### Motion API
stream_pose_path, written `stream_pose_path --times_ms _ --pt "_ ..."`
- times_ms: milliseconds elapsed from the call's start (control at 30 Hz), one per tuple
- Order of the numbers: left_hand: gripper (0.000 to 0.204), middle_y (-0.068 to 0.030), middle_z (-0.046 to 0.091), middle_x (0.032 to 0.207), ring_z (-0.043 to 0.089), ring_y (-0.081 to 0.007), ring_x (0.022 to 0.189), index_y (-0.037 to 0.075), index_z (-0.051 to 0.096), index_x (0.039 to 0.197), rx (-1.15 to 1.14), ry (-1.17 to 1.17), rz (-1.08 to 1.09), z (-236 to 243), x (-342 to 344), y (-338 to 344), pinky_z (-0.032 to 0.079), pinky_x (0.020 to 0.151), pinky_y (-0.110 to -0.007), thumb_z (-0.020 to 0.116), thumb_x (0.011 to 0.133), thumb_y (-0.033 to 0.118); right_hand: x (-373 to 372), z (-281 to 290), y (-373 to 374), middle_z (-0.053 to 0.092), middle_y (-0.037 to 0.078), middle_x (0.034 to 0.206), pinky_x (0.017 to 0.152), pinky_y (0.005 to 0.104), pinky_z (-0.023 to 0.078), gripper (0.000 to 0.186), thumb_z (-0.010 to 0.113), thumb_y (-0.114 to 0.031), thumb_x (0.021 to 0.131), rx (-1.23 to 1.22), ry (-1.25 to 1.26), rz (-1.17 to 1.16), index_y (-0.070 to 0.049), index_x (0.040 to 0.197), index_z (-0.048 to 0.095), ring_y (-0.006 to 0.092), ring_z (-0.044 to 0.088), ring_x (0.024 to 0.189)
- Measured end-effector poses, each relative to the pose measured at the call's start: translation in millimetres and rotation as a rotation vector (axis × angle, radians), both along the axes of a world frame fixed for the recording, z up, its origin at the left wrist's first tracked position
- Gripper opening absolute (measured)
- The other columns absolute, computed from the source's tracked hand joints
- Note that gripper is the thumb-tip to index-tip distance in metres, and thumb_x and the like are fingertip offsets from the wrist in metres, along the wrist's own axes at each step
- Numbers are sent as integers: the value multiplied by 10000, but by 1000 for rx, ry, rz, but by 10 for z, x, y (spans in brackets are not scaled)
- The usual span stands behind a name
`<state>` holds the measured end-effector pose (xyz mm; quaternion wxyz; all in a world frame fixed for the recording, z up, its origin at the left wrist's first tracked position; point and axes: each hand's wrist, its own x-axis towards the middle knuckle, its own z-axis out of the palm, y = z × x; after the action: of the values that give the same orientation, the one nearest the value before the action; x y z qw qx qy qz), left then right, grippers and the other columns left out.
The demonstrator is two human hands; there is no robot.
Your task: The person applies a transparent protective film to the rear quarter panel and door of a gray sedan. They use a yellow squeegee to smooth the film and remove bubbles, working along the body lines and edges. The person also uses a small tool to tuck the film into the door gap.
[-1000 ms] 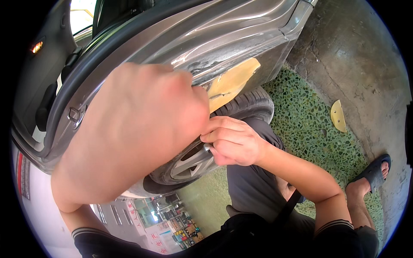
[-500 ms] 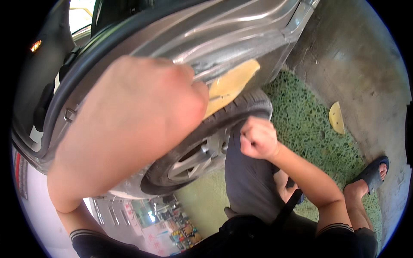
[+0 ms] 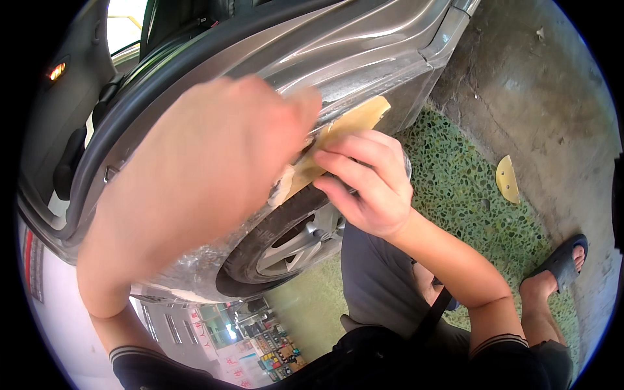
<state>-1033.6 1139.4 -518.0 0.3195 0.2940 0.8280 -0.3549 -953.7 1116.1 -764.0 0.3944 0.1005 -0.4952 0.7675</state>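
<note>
My left hand (image 3: 224,140) is large and smeared by motion in front of the car's silver-brown body panel. Its fingers reach the upper left edge of a thin yellow sheet (image 3: 367,114), and I cannot make out whether they grip anything. Slanting along the panel just above the wheel, the sheet is partly covered by both hands. My right hand (image 3: 374,182) lies over the sheet's lower side, fingers stretched and apart, tips at its surface. Pale, scuffed patches show on the panel around the wheel arch.
Under the sheet is the car wheel (image 3: 296,240) with its silver rim. A yellow half-disc with holes (image 3: 507,179) lies on the floor at the right, near a foot in a dark sandal (image 3: 560,263). The open car doorway (image 3: 97,130) is at the upper left; shelves (image 3: 273,348) stand farther off.
My right hand has moved up and left from above my knee to the yellow sheet, its fist opening. My left hand has shifted slightly and blurs; the sheet's far end sits a little lower.
</note>
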Motion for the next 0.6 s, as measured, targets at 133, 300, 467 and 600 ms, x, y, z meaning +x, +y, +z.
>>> stream_pose_path --times_ms 133,300,467,600 --pt "61 -130 613 658 637 -347 638 42 600 1027 146 -64 168 -122 -362 -272 490 627 -437 571 980 17 -172 120 52 641 75 1092 864 405 517 427 789 -69 713 116 46 -50 -41 1136 742 289 621 970" --pt "54 -136 585 635 615 -354 615 51 590 1048 122 -115 232 -131 -429 -346 481 639 -435 566 1003 34 -117 135 85 592 41 979 743 355 469 337 741 -71 735 167 68 124 -48 1070 706 244 579 885" --pt "46 -169 584 651 613 -392 641 58 598 1044 174 -117 146 -158 -399 -379 474 646 -455 580 1004 45 -130 135 142 620 59 937 677 377 480 371 844 -2 696 137 39 194 -52 1049 743 263 586 781" --pt "45 -190 599 675 622 -412 666 62 607 1041 120 -113 170 -152 -398 -323 469 648 -470 589 1003 46 -183 28 122 575 15 938 675 345 496 420 777 -92 750 198 91 54 -74 1167 740 208 561 787"
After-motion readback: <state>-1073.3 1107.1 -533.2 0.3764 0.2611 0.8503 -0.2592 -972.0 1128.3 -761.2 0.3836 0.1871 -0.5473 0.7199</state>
